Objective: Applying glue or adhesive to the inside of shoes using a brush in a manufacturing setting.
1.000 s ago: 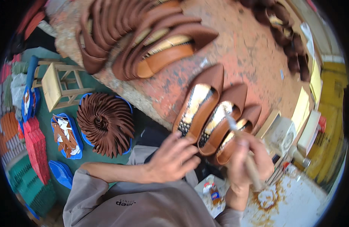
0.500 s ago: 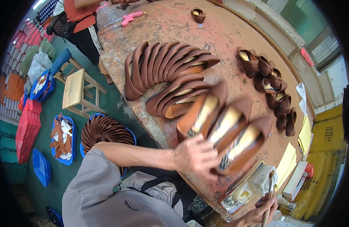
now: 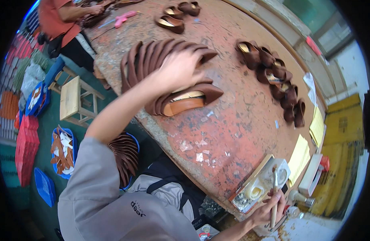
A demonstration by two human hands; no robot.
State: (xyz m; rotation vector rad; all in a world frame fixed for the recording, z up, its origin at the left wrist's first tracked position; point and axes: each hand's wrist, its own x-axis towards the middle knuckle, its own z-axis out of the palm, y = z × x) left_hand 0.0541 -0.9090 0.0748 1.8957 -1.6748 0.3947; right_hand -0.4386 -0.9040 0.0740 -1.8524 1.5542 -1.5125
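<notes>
Left hand (image 3: 181,72) over a fan of brown shoes (image 3: 139,60) on a counter (image 3: 233,128); right hand (image 3: 274,204) gripping a brush (image 3: 275,184).
The left fingers are blurred above the fan; I cannot tell whether they pinch a shoe. The right fingers are clamped around the brush handle, bristles up, well apart from the fan, to its right and nearer the wearer. The step in hand looks like handling stacked shoes; lifting one would call for a pinch on a single shoe, brush kept clear. A smaller shoe cluster (image 3: 187,106) lies just beside the fan, on its near side; a row of loose shoes (image 3: 289,96) stands to its right.
</notes>
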